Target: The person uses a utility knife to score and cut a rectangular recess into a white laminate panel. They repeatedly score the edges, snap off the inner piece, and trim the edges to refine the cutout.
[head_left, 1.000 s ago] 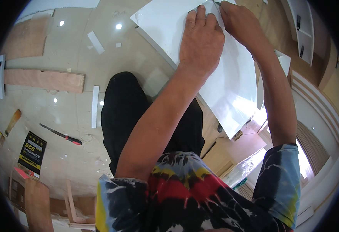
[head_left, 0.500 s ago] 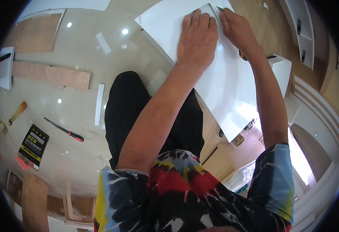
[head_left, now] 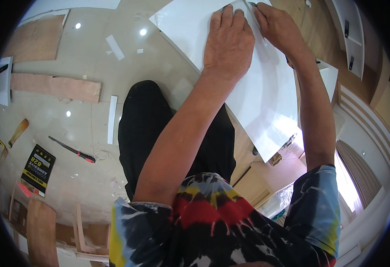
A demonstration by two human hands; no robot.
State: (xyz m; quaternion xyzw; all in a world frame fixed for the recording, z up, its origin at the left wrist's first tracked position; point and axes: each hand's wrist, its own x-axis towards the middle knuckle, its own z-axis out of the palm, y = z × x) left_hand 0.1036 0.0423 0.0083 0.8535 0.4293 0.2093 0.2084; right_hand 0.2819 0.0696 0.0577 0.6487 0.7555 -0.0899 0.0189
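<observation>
A large glossy white board (head_left: 266, 100) slants across the upper middle, beyond my knees. My left hand (head_left: 229, 44) lies on it, palm down with the fingers stretched forward. Right beside it, my right hand (head_left: 278, 26) is closed round what looks like a utility knife (head_left: 289, 62). Its dark tip pokes out past the fingers at the top of the picture, and an orange and black end shows by my wrist; my hand hides the rest. A thin line or edge runs along the white surface between both hands.
On the tiled floor to the left lie a red-and-black handled saw (head_left: 72, 149), a brush (head_left: 18, 133), a black and yellow adhesive tin (head_left: 38, 171), a wooden strip (head_left: 57, 87) and a white strip (head_left: 112, 120). White cabinet parts (head_left: 354, 40) stand at the upper right.
My right hand has shifted slightly right and up, with the knife's orange end moving right too. My left hand stays pressed on the board, and the view has shifted a little.
</observation>
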